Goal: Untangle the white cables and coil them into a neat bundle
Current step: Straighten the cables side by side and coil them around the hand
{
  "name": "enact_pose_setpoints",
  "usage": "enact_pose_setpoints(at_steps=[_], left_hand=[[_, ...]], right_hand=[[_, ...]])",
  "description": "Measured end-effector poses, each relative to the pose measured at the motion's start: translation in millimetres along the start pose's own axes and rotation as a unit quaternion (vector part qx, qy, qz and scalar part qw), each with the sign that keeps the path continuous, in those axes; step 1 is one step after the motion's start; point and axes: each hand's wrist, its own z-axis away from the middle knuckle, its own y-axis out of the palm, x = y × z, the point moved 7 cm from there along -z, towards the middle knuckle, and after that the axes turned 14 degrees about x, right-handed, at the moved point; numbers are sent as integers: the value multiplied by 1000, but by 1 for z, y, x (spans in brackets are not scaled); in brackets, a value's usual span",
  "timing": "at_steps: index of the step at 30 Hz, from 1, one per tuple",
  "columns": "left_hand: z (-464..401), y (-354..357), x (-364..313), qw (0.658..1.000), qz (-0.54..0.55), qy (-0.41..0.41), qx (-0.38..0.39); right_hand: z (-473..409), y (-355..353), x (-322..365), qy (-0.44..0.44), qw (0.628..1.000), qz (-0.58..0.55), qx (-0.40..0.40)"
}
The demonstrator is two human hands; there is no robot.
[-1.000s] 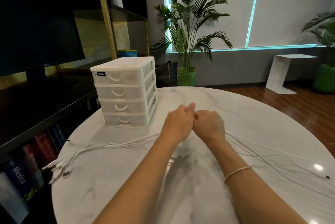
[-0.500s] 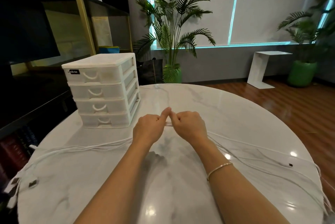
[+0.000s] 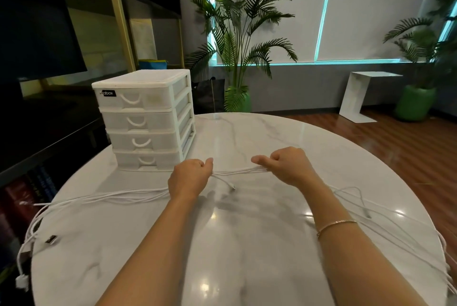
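Cables (image 3: pixel 235 171), white, run taut between two curled fists held apart above the marble table (image 3: pixel 247 244). Left hand (image 3: pixel 189 178) and right hand (image 3: pixel 284 166) each clasp the bunch; loose lengths trail outward from each grip across the tabletop.

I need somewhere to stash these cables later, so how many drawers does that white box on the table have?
4, stacked in the white drawer box: top, second, third and bottom. All are shut.
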Motion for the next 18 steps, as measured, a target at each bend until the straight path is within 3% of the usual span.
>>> enact_pose_setpoints(at_steps=[5, 8, 10, 14, 18], left_hand=[[-1, -4, 3, 998, 40, -18, -42], [5, -9, -1, 997, 39, -12, -69], [10, -17, -3, 994, 55, -1, -91], [19, -33, -23, 985, 114, 72, -105], [22, -32, -36, 979, 149, 110, -84]], right_hand=[[21, -9, 46, -137, 983, -119, 41], [27, -6, 52, -162, 968, -177, 71], [21, -8, 30, -121, 970, -206, 55], [-1, 1, -16, 24, 998, -52, -30], [-6, 13, -34, 95, 991, -39, -90]])
